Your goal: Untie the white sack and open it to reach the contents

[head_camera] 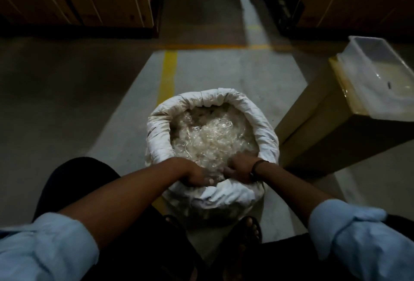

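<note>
Both hands are down at the near lip of the white sack (226, 195), the left hand (197, 176) and right hand (239, 168) close together, fingers curled into the bunched material there. It's too dim to tell cloth rim from clear liner. The sack stands upright on the floor (224, 68) just in front of the person, mouth up, rim rolled down, pale shreddy contents (212, 137) showing. Neither hand is nearer, so the next pull is probably apart, sideways.

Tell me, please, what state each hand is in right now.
Left hand: closed, fingers curled over the near rim of the white sack.
Right hand: closed, gripping the same rim beside it.
</note>
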A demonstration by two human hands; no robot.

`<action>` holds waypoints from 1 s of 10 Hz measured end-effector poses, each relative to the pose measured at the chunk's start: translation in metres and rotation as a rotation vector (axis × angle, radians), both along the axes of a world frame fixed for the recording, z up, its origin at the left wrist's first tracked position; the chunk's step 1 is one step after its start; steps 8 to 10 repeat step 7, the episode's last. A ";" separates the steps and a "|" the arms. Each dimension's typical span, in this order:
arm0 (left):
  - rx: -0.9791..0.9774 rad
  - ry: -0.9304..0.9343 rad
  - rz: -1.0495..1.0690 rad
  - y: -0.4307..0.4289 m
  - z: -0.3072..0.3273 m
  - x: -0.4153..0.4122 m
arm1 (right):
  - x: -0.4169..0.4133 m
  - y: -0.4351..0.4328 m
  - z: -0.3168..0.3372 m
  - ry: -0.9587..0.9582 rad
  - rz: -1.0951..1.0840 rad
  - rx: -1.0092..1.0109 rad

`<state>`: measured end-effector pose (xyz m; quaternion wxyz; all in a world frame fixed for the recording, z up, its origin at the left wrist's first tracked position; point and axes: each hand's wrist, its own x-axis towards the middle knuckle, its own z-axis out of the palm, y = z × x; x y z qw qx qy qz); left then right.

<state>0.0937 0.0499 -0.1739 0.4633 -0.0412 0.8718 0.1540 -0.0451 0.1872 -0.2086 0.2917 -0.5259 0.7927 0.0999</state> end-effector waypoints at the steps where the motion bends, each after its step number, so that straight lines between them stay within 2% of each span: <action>1: -0.079 -0.034 0.051 0.006 0.017 0.005 | 0.006 0.013 0.006 -0.059 -0.019 -0.052; 3: -0.101 0.110 0.034 0.006 0.000 0.016 | 0.019 0.030 0.010 0.002 -0.095 -0.152; 5: -0.254 0.533 0.317 0.013 -0.021 0.023 | 0.041 0.028 0.015 0.082 -0.165 -0.293; 7: -0.365 0.801 0.348 0.010 -0.038 0.022 | 0.047 0.005 0.027 0.192 -0.242 -0.456; 10: -0.365 0.801 0.348 0.010 -0.038 0.022 | 0.047 0.005 0.027 0.192 -0.242 -0.456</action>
